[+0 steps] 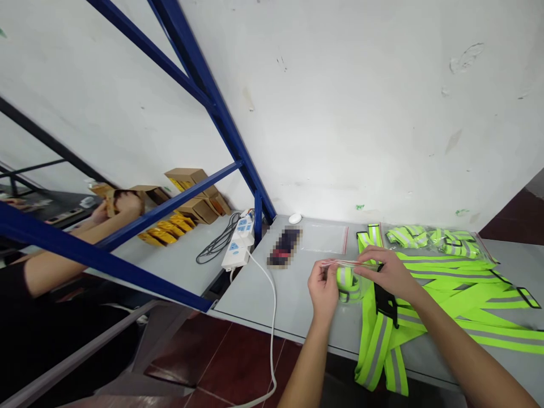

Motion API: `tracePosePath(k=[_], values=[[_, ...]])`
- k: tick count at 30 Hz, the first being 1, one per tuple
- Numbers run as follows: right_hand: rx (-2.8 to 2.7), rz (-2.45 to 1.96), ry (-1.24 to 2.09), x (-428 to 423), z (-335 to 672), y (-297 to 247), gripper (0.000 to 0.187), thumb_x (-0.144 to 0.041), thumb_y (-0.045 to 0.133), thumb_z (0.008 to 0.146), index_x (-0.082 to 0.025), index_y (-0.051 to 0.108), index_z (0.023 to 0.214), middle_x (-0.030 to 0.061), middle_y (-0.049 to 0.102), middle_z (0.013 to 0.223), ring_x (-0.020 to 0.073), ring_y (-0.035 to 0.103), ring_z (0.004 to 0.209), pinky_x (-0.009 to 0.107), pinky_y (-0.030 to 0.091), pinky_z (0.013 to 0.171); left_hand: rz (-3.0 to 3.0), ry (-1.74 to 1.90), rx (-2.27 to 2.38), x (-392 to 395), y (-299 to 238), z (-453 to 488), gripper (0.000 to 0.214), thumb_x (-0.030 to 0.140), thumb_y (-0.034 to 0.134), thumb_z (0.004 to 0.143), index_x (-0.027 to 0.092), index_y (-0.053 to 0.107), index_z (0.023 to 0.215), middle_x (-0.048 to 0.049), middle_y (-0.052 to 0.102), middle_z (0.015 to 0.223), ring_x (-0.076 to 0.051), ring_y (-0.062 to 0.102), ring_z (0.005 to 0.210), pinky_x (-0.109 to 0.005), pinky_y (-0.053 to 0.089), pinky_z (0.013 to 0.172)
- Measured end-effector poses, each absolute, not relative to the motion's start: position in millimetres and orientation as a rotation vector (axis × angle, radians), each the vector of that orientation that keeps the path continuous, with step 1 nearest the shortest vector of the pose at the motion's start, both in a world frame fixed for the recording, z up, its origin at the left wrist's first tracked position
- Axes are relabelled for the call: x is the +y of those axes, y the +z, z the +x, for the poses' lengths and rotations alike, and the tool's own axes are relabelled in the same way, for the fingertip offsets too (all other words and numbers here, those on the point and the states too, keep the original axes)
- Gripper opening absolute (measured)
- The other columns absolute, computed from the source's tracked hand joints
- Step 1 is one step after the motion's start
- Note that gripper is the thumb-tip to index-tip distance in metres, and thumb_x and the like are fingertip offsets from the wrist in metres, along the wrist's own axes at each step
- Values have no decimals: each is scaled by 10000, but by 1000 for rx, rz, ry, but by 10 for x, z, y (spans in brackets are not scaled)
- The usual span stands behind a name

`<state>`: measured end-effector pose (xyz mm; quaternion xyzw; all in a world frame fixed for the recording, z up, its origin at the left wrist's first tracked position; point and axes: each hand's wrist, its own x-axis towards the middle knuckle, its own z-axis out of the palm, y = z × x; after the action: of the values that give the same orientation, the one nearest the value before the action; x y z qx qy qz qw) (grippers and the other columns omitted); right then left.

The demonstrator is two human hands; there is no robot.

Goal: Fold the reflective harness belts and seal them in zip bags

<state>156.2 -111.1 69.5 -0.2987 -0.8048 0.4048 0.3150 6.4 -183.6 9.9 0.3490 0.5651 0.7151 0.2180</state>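
Between my two hands is a clear zip-lock bag (359,288) with a red-lined top edge, and a rolled neon-yellow reflective strap (346,283) shows inside it. My left hand (323,288) pinches the bag's top edge at its left end. At the other end of that edge, the fingers of my right hand (389,272) are closed on the bag. Loose neon-yellow reflective straps (450,289) with grey stripes and black buckles lie in a heap beside and under my right forearm. Some strap ends hang over the table's front edge.
Bagged rolled straps (437,241) lie at the back right. A flat clear bag (325,238), a blurred-out item (284,247) and a white round object (294,217) are near the wall. A power strip (238,241) with a white cable and a blue frame (221,122) stand left. Beyond, a co-worker's arms (85,238) handle a carton.
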Motion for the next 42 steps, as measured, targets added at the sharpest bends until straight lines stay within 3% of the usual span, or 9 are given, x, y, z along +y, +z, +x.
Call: tracePosePath(k=[6,11,17,24,27,30,36,42], values=[[-2118,-826,993,-1173,1530,713,308,-436,583,864,-217,627,652,37,636,726,200,601,734,339,450,705,1004,1973,1505,-1856,70,83,180,321,584,844,159,596,767,-43,672,781,-148,626,730,-252,501,687],[-2211,-884,971,-1181,1519,744,196,-439,668,799,-247,704,817,45,680,898,230,611,892,373,425,840,1018,1964,1490,-1874,62,88,158,309,586,848,164,601,787,-37,675,793,-144,627,742,-250,499,699],[-2236,-873,951,-1186,1489,731,338,-457,597,851,-209,620,623,11,614,658,182,575,679,358,415,765,1110,1921,1429,-1910,74,93,150,299,570,862,163,613,816,-42,684,809,-153,640,764,-264,502,717],[-2350,-937,848,-1214,1501,794,240,-494,649,804,-259,696,793,18,685,850,216,620,837,476,262,1020,1099,1898,1461,-1953,98,65,165,313,582,850,161,614,797,-49,691,818,-165,642,775,-274,499,727],[-2348,-906,818,-1224,1480,821,330,-491,570,865,-231,628,670,6,653,726,189,608,729,475,290,1003,1100,1891,1440,-1956,117,81,178,325,580,850,161,617,790,-49,693,805,-169,644,776,-278,499,731],[-2329,-880,775,-1227,1465,809,342,-485,535,887,-230,621,677,10,648,709,190,612,713,470,315,989,1103,1872,1428,-1956,145,84,191,341,590,842,159,636,811,-55,701,815,-179,651,795,-290,500,749],[-2349,-909,735,-1272,1471,851,220,-468,599,849,-278,689,786,13,688,828,220,635,831,548,178,1070,1082,1818,1359,-1964,211,49,179,337,624,826,158,629,824,-71,703,868,-183,648,838,-300,490,787],[-2392,-875,844,-1276,1450,916,181,-385,570,881,-252,648,787,-17,673,824,171,628,786,535,166,1083,1081,1833,1337,-1984,207,32,223,375,616,830,154,622,804,-74,696,866,-183,643,838,-300,490,786]])
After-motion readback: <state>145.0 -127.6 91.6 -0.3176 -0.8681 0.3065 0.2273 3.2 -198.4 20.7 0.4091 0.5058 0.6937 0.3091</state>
